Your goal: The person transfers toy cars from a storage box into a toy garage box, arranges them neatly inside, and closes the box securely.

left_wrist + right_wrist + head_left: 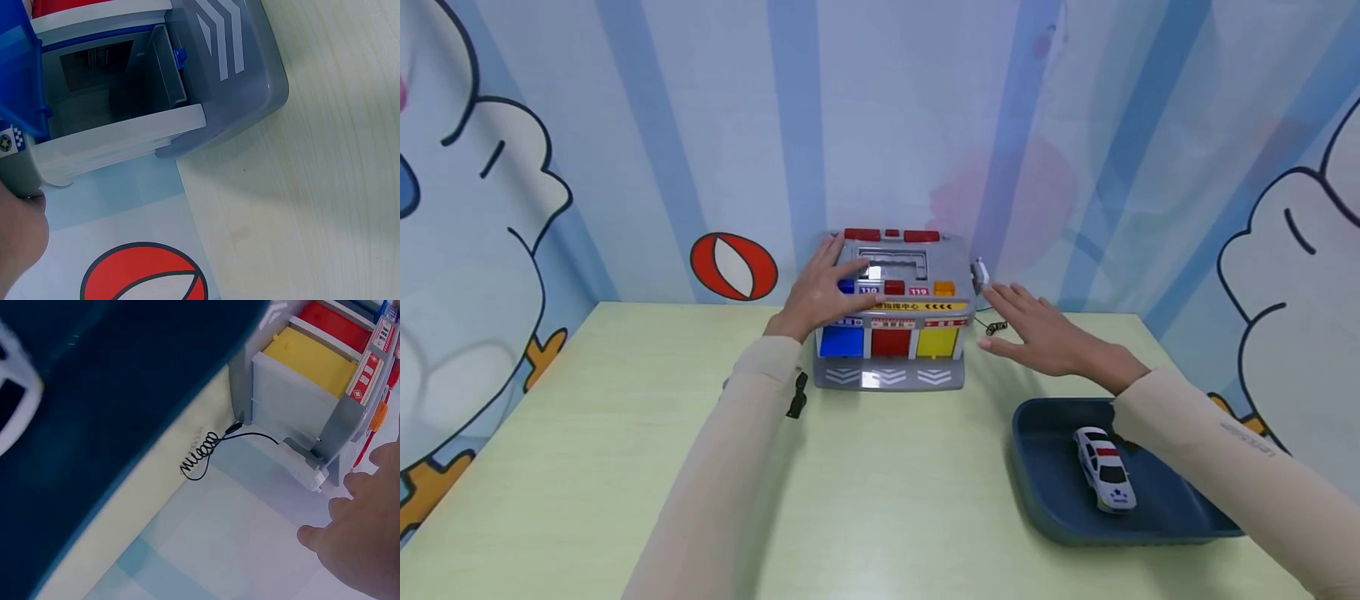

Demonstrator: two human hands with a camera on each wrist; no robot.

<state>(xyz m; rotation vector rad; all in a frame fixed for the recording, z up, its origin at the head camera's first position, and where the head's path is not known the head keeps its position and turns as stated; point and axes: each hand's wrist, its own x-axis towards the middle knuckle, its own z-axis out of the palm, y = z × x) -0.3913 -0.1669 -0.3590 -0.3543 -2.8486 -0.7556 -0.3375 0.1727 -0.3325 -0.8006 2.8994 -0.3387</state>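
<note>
A grey toy rescue station [891, 375] with blue, red and yellow garage doors stands upright against the backdrop. My left hand [829, 287] rests on its upper left part, fingers spread over the roof and front edge. In the left wrist view, the blue door [19, 69] is swung up and the bay behind it looks hollow. Close by the station's right side, my right hand [1048, 337] is held with straight fingers, holding nothing. Beside its fingertips a white toy handset [303, 465] hangs on the side wall; whether they touch, I cannot tell.
A dark blue tray [1028, 475] sits at the right, partly under my right forearm, with a white toy police car [1107, 471] inside. A black coiled cord [203, 450] runs from the handset. The striped backdrop [880, 108] rises behind the table [880, 500].
</note>
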